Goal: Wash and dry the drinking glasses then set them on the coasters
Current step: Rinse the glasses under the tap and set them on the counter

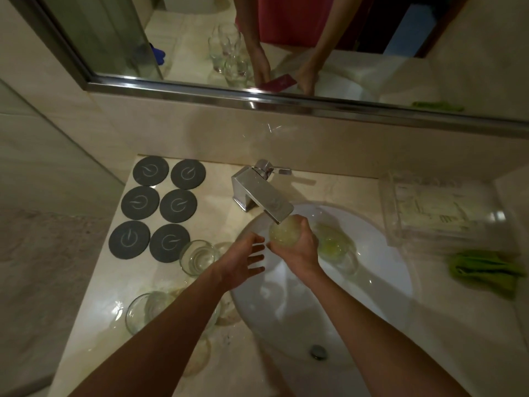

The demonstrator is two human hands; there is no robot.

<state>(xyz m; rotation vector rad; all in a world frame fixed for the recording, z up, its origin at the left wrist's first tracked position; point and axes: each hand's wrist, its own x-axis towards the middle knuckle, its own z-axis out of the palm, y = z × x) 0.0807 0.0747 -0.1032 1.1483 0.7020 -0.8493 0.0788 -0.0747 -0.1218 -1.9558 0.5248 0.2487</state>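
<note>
Under the tap (262, 196), my right hand (300, 247) grips one glass (282, 232); my left hand (243, 260) hangs loose, fingers spread. All six coasters (159, 207) look bare, so washing, drying and placing are left.

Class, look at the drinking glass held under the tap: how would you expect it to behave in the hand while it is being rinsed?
The glass, gripped by the right hand below the tap, is probably slippery, since it looks wet. It looks clear and thin-walled, so likely fragile against the sink. Its rounded body may roll if laid down. The left hand hovers open beside it.

Glass (282, 234) blurred under faucet (262, 196)
</note>
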